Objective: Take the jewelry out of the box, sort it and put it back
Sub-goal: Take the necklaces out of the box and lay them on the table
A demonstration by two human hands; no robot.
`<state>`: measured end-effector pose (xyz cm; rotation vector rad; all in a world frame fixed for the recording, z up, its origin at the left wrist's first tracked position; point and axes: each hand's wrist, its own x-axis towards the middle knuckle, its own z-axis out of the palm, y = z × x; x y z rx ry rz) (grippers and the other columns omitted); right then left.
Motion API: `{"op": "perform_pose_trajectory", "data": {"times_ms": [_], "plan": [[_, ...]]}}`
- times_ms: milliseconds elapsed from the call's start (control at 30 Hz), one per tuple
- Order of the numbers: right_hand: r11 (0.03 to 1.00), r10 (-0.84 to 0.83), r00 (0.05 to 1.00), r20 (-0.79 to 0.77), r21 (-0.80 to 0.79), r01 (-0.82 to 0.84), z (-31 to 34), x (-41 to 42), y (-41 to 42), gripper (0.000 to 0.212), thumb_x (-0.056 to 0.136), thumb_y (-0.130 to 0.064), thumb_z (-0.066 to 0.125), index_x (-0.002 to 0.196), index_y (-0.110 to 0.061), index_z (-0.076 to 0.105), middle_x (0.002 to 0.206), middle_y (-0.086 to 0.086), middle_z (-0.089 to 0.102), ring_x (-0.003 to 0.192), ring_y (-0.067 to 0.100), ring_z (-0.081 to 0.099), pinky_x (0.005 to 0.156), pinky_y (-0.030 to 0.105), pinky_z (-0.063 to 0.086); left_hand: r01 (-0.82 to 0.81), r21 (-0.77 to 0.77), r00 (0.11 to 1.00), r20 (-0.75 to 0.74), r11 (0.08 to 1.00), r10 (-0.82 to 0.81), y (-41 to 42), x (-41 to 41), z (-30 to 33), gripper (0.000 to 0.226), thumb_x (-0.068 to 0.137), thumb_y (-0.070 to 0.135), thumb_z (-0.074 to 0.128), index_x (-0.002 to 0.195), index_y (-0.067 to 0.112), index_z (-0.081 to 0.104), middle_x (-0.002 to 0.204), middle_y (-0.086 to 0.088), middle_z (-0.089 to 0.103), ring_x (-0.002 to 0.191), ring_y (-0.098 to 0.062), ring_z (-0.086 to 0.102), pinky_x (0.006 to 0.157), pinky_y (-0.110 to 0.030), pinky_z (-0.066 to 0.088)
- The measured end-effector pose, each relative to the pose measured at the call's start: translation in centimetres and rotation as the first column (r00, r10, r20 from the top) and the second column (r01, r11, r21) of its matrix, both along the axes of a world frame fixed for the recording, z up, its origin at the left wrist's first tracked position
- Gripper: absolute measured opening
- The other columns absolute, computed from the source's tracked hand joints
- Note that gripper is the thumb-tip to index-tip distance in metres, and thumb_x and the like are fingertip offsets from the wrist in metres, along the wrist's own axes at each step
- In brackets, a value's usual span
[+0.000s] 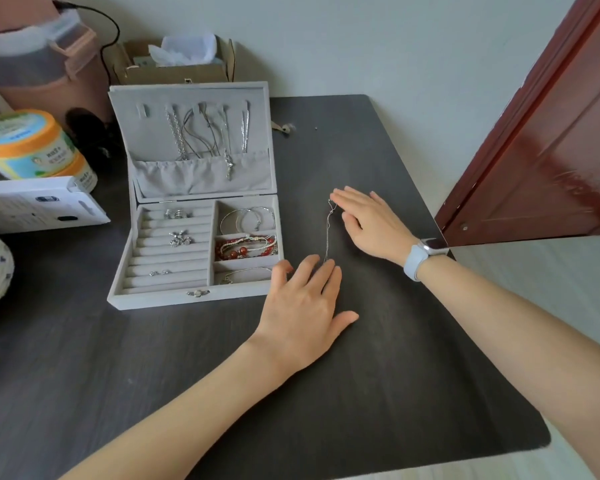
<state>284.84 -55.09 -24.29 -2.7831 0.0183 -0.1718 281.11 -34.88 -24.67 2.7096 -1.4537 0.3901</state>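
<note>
I have one thin silver chain [327, 233] stretched out in a line on the dark table [413, 358], just right of the open jewelry box [194, 299]. My left hand [303, 306] lies flat with straight fingers, the fingertips at the chain's near end; my right hand [371, 220] is also flat and relaxed, its fingertips touching or almost touching the far end. Neither hand grips anything, and they sit apart with the chain between them. The main risk, as I judge it, is the chain itself: it is so fine that sliding either hand could drag it into a kink or knot, and flat fingers give me little hold if I try to lift it. If I pinch only one end, the rest may swing and snag on the box's edge. The box is still nearly full: necklaces [205, 133] hang from the lid, rings [177, 213] sit in the padded rows, and bangles [248, 218] and a red bead bracelet [245, 247] fill the side compartments. Reaching across for those, my left forearm could sweep the laid-out chain aside. The hanging necklaces lie close together and cross, so pulling one carelessly may tangle the others.
</note>
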Motion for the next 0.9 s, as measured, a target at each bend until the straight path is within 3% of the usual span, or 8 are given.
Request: {"op": "perform_pose_trajectory", "data": {"times_ms": [167,267,333,467,600,733,900], "plan": [[0.973,0.004,0.975,-0.221,-0.224,-0.054,-0.2,-0.5,0.2,0.048,0.100,-0.032,0.016,0.146,-0.020,0.007,0.156,-0.006,0.001,0.143,0.009,-0.002,0.117,0.046,-0.002,0.124,0.055,0.992,-0.006,0.991,-0.124,1.4,1.0,-0.3,0.060,0.087,0.053,0.029,0.114,0.011,0.064,0.118,-0.003,0.065,0.114,-0.024,0.058,0.087,-0.041,0.026],[0.965,0.016,0.963,-0.267,-0.247,-0.084,0.2,0.2,0.7,0.049,0.099,-0.035,0.011,0.146,-0.023,0.003,0.156,-0.008,-0.002,0.143,0.010,-0.005,0.116,0.050,-0.003,0.175,0.065,0.984,0.016,0.982,-0.176,2.4,1.8,-0.1,0.058,0.089,0.053,0.027,0.118,0.017,0.062,0.122,0.000,0.063,0.120,-0.024,0.054,0.090,-0.045,0.028],[0.963,0.029,0.958,-0.287,-0.250,-0.104,0.5,0.7,1.1,0.049,0.099,-0.036,0.010,0.146,-0.023,0.002,0.156,-0.008,-0.003,0.143,0.010,-0.007,0.116,0.051,-0.003,0.176,0.098,0.984,0.026,0.980,-0.179,2.8,2.3,-0.1,0.058,0.089,0.054,0.026,0.120,0.020,0.060,0.123,0.003,0.063,0.122,-0.024,0.052,0.093,-0.048,0.038],[0.967,0.056,0.956,-0.288,-0.223,-0.123,1.0,0.7,1.6,0.048,0.099,-0.035,0.010,0.146,-0.024,0.004,0.156,-0.006,-0.005,0.143,0.010,-0.007,0.116,0.047,-0.003,0.169,0.133,0.985,0.022,0.977,-0.173,3.3,2.4,0.0,0.059,0.093,0.055,0.017,0.125,0.025,0.056,0.129,0.003,0.058,0.127,-0.026,0.047,0.091,-0.053,0.043],[0.983,0.070,0.989,-0.128,-0.160,-0.090,3.2,1.0,2.0,0.047,0.099,-0.032,0.020,0.145,-0.023,0.013,0.156,-0.004,0.002,0.143,0.011,0.002,0.118,0.039,0.003,0.127,-0.003,0.992,0.027,0.992,-0.127,4.1,3.3,1.0,0.052,0.093,0.052,0.023,0.127,0.026,0.053,0.138,-0.002,0.049,0.131,-0.027,0.041,0.095,-0.052,0.039],[0.986,0.088,0.993,0.077,-0.147,-0.076,6.2,2.5,3.7,0.045,0.097,-0.022,0.034,0.141,-0.018,0.029,0.151,0.000,0.028,0.139,0.016,0.024,0.115,0.035,0.016,0.037,-0.138,0.996,0.082,0.990,-0.025,5.0,7.2,3.5,0.044,0.089,0.044,0.035,0.119,0.022,0.057,0.134,-0.006,0.053,0.128,-0.029,0.043,0.099,-0.046,0.029],[0.999,0.036,0.953,0.302,-0.020,-0.031,8.7,5.8,7.7,0.034,0.093,-0.014,0.042,0.126,-0.012,0.050,0.121,0.006,0.059,0.113,0.024,0.049,0.093,0.034,0.038,-0.159,-0.250,0.972,0.131,0.955,0.197,7.5,14.1,7.2,0.043,0.082,0.036,0.037,0.113,0.016,0.061,0.123,-0.009,0.061,0.118,-0.032,0.054,0.090,-0.052,0.042]]}}
